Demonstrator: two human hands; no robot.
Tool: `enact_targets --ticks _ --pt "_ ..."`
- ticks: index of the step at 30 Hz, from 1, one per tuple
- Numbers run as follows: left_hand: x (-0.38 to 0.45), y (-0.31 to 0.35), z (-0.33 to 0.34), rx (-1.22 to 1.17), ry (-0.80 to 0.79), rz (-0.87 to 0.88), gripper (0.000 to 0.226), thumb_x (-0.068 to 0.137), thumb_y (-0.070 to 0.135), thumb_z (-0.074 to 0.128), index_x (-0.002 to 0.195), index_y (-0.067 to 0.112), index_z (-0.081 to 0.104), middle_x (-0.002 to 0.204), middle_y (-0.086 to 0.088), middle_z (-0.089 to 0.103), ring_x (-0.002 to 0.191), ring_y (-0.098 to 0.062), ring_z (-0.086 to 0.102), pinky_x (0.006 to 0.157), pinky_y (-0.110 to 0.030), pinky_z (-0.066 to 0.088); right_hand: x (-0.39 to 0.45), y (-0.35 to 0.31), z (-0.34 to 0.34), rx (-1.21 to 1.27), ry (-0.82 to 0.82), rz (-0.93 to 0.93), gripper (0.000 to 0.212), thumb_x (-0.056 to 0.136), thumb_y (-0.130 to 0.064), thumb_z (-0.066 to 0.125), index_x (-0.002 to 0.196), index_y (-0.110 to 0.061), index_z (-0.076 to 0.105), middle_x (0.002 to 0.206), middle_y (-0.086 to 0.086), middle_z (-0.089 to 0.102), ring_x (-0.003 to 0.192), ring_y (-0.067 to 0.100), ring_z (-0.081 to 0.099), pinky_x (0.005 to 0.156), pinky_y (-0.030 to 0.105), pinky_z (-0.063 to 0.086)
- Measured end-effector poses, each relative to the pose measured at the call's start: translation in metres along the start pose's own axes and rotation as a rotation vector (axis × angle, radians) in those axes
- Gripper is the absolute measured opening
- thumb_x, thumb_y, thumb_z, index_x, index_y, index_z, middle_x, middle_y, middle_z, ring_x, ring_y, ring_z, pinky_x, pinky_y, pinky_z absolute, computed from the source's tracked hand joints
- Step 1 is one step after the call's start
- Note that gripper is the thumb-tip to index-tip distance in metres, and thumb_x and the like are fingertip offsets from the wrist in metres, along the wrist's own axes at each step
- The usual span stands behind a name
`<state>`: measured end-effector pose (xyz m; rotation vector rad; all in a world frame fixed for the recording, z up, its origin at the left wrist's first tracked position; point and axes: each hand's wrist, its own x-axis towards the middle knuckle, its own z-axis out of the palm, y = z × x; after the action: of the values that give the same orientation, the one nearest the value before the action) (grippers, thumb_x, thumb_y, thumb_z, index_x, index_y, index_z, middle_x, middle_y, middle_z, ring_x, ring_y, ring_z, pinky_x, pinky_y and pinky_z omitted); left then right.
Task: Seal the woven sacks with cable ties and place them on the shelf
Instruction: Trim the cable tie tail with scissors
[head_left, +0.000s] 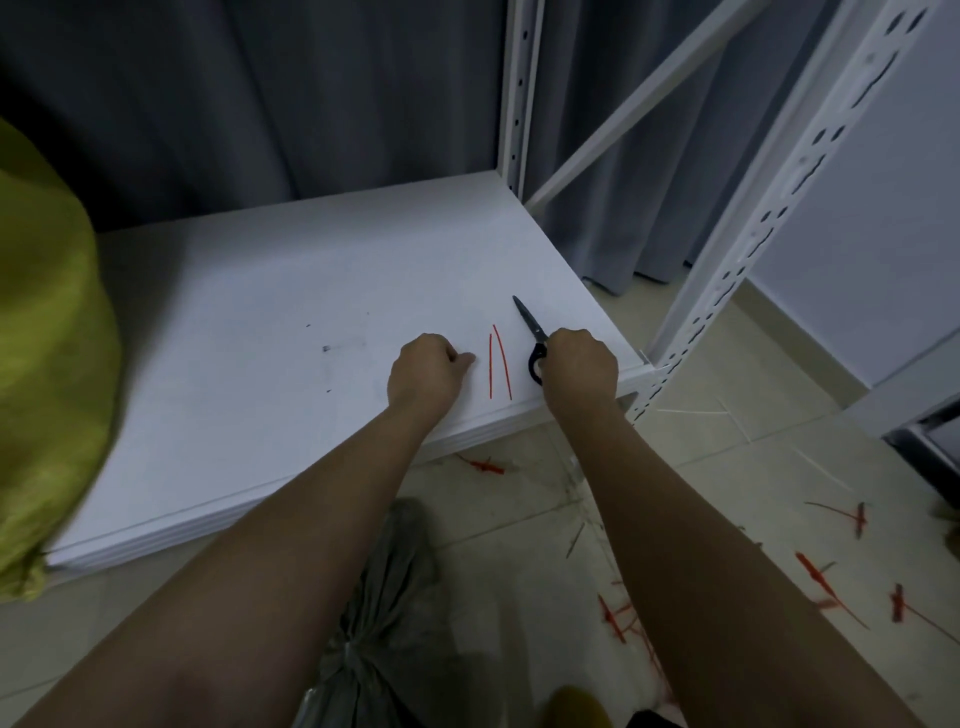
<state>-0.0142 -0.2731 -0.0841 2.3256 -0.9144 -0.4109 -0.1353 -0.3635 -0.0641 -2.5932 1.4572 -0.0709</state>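
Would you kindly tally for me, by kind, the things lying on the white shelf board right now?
Red cable ties, lying side by side between the two hands: 2
Black scissors, handles gripped by the right hand: 1
Yellow-green woven sack, at the left end of the shelf board: 1
Total: 4

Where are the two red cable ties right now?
In the head view, the red cable ties lie side by side on the white shelf board near its front right edge, between the left hand and the scissors.
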Motion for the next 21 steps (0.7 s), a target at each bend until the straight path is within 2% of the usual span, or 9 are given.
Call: enact_targets --ticks 2,4,6,8,11,14,16,18,21 --pt "-0.002 0.001 -0.003 0.025 0.018 0.003 0.033 0.094 0.033 0.053 0.09 0.003 0.065 0.085 -0.005 0.06 0.08 -0.024 0.058 0.069 -0.029 0.042 -0.002 0.001 0.0 -0.029 -0.012 -0.026 0.017 0.094 -0.004 0.048 0.103 -0.001 0.062 0.094 0.012 0.063 0.091 0.026 0.064 0.067 0.027 0.038" --pt "-0.007 0.001 -0.01 0.048 0.056 0.034 0.03 0.096 0.033 0.05 0.103 0.007 0.064 0.097 -0.005 0.062 0.09 -0.025 0.06 0.073 -0.03 0.045 -0.01 -0.004 -0.001 -0.062 0.049 -0.066 0.015 0.093 -0.005 0.051 0.101 -0.003 0.063 0.096 0.01 0.065 0.088 0.024 0.064 0.066 0.027 0.038" --pt "-0.015 -0.001 -0.021 0.106 0.107 0.1 0.026 0.096 0.028 0.049 0.108 0.01 0.063 0.106 -0.009 0.062 0.094 -0.027 0.06 0.073 -0.032 0.047 -0.021 -0.012 0.002 -0.115 0.251 -0.151 0.003 0.083 -0.006 0.065 0.085 -0.005 0.067 0.078 0.009 0.065 0.07 0.022 0.063 0.057 0.025 0.035" --pt "-0.025 -0.008 -0.033 0.176 0.155 0.179 0.024 0.095 0.025 0.048 0.109 0.012 0.063 0.108 -0.01 0.062 0.093 -0.028 0.06 0.076 -0.036 0.05 -0.033 -0.02 0.005 -0.097 0.391 -0.206 0.009 0.07 -0.008 0.075 0.065 -0.007 0.067 0.057 0.006 0.061 0.052 0.022 0.057 0.052 0.022 0.032" --pt "-0.05 -0.023 -0.052 0.232 0.176 0.241 0.025 0.096 0.023 0.045 0.113 0.014 0.062 0.108 -0.009 0.063 0.091 -0.028 0.061 0.078 -0.038 0.05 -0.059 -0.034 0.014 0.096 0.433 -0.342 0.013 0.078 -0.013 0.062 0.071 -0.006 0.071 0.058 0.008 0.064 0.054 0.027 0.059 0.055 0.028 0.042" --pt "-0.085 -0.046 -0.068 0.244 0.137 0.248 0.025 0.098 0.024 0.041 0.114 0.017 0.059 0.104 -0.006 0.064 0.09 -0.026 0.06 0.07 -0.032 0.047 -0.096 -0.054 0.022 0.306 0.308 -0.416 0.022 0.085 -0.011 0.05 0.085 -0.003 0.071 0.071 0.013 0.069 0.068 0.031 0.061 0.06 0.034 0.048" --pt "-0.108 -0.066 -0.076 0.286 0.109 0.234 0.025 0.098 0.027 0.04 0.114 0.018 0.058 0.099 -0.006 0.066 0.089 -0.027 0.061 0.067 -0.031 0.042 -0.121 -0.065 0.031 0.375 0.171 -0.424 0.022 0.089 -0.011 0.049 0.092 -0.002 0.069 0.081 0.014 0.069 0.077 0.031 0.061 0.061 0.03 0.043" --pt "-0.133 -0.094 -0.083 0.313 0.067 0.195 0.026 0.098 0.03 0.04 0.113 0.019 0.058 0.097 -0.006 0.068 0.09 -0.029 0.062 0.067 -0.032 0.043 -0.146 -0.074 0.049 0.378 0.044 -0.406 0.022 0.092 -0.015 0.048 0.088 -0.004 0.067 0.082 0.016 0.068 0.078 0.031 0.062 0.058 0.029 0.036" --pt "-0.168 -0.14 -0.084 0.325 -0.034 0.137 0.027 0.097 0.035 0.041 0.111 0.02 0.058 0.099 -0.009 0.069 0.094 -0.031 0.064 0.07 -0.035 0.05 -0.177 -0.084 0.081 0.349 -0.138 -0.387 0.024 0.092 -0.02 0.048 0.091 -0.007 0.068 0.089 0.014 0.069 0.083 0.029 0.064 0.06 0.029 0.041"
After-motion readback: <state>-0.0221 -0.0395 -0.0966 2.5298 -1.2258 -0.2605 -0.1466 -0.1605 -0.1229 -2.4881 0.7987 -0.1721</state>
